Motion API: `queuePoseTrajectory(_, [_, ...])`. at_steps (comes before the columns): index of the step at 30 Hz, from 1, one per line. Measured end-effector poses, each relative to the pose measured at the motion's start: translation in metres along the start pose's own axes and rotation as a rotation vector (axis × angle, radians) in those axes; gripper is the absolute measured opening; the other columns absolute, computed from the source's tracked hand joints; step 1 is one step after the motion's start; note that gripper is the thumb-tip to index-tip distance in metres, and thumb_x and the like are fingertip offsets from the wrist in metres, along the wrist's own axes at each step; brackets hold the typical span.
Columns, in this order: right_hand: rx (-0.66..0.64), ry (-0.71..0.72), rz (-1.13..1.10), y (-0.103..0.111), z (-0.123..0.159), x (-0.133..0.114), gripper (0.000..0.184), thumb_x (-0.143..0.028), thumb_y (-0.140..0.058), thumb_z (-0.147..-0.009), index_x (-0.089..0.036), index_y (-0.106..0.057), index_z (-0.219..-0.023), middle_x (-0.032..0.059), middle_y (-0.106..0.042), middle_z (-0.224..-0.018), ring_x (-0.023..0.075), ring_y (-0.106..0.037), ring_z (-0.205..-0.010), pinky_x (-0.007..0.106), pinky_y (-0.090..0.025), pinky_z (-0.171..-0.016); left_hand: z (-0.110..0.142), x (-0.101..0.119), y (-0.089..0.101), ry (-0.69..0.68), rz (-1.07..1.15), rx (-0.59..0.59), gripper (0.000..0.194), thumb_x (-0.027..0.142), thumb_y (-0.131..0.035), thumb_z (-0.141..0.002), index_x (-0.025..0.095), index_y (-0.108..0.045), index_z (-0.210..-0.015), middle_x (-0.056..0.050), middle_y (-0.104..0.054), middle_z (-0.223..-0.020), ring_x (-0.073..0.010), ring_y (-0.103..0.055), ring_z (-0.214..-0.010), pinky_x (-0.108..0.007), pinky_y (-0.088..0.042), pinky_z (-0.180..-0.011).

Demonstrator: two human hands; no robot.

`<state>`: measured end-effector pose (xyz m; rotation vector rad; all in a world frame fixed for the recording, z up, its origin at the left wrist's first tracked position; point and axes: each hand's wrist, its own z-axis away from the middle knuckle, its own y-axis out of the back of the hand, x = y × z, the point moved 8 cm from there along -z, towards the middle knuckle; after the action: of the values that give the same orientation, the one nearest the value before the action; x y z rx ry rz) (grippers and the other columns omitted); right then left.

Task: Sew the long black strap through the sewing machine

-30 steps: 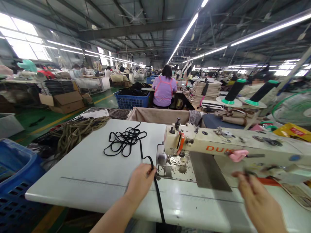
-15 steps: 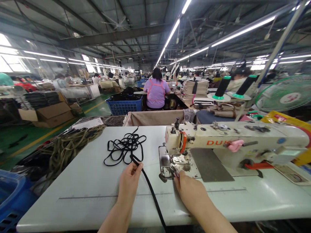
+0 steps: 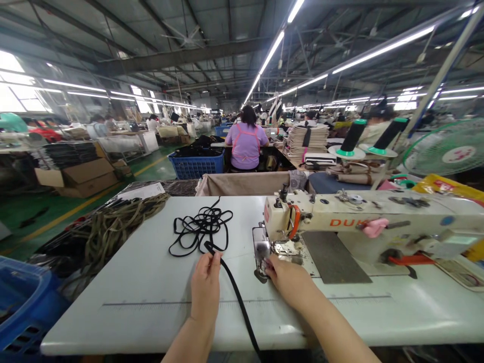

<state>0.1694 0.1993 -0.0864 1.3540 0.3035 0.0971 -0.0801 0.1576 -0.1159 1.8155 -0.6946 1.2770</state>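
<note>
My left hand (image 3: 206, 275) is closed in a pinch on a narrow black strap (image 3: 239, 297). From the fingers the strap runs down over the table's front edge, and its other part lies in a loose tangle of loops (image 3: 200, 224) behind the hand. My right hand (image 3: 289, 277) is closed, its fingertips at the metal plate (image 3: 261, 249) left of the needle area of a sewing machine (image 3: 325, 217). What those fingers hold, if anything, is hidden.
The pale worktable (image 3: 143, 282) has a printed ruler line. Olive straps (image 3: 113, 229) are heaped at its left, above a blue basket (image 3: 22, 292). Thread cones (image 3: 351, 138) and a green fan (image 3: 449, 151) stand at right. A co-worker (image 3: 245, 141) sits ahead.
The view has shifted slightly, so the table appears further right. My right fingertips have moved a little left and up on the plate; the small metal tool seen at them no longer shows. My left hand keeps its pinch.
</note>
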Motion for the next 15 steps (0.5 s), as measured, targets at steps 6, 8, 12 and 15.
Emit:
queuePoseTrajectory(6, [-0.019,0.257,-0.154,-0.005,0.033,-0.011,0.024,-0.031,-0.048,-0.108,-0.022,-0.069,-0.105,0.0081,-0.077,-0.103,0.025,-0.072,-0.097,0.031,-0.046,-0.082,0.008,0.007,0.001,0.046,0.119,-0.042,0.062,0.076,-0.053,-0.096,0.02,-0.078,-0.107,-0.007,-0.074,-0.096,-0.0261,-0.069,-0.095,-0.037,-0.053,-0.089])
queuePoseTrajectory(8, [0.015,0.304,-0.316,-0.007,0.045,-0.01,0.027,-0.032,-0.045,-0.106,-0.022,-0.066,-0.092,0.0072,-0.073,-0.098,0.0236,-0.068,-0.094,0.031,-0.045,-0.082,0.014,0.005,0.001,0.086,0.154,-0.059,0.066,0.077,-0.055,-0.095,0.019,-0.079,-0.117,-0.007,-0.075,-0.098,-0.0258,-0.069,-0.094,-0.037,-0.054,-0.088])
queuePoseTrajectory(12, [0.021,0.214,-0.726,-0.018,0.056,0.0,0.029,-0.04,-0.043,-0.101,-0.023,-0.059,-0.084,0.004,-0.065,-0.088,0.021,-0.062,-0.088,0.031,-0.045,-0.081,0.028,-0.004,-0.007,0.192,0.336,-0.097,0.067,0.075,-0.069,-0.088,0.017,-0.081,-0.119,-0.009,-0.077,-0.105,-0.0233,-0.069,-0.095,-0.035,-0.056,-0.087])
queuePoseTrajectory(15, [-0.058,0.107,-0.974,-0.033,0.059,0.0,0.036,-0.055,-0.046,-0.1,-0.024,-0.055,-0.085,-0.0019,-0.052,-0.073,0.0179,-0.052,-0.072,0.029,-0.042,-0.071,0.037,-0.004,-0.014,0.261,0.505,-0.111,0.062,0.067,-0.08,-0.083,0.015,-0.082,-0.117,-0.011,-0.078,-0.109,-0.0217,-0.069,-0.096,-0.034,-0.058,-0.088])
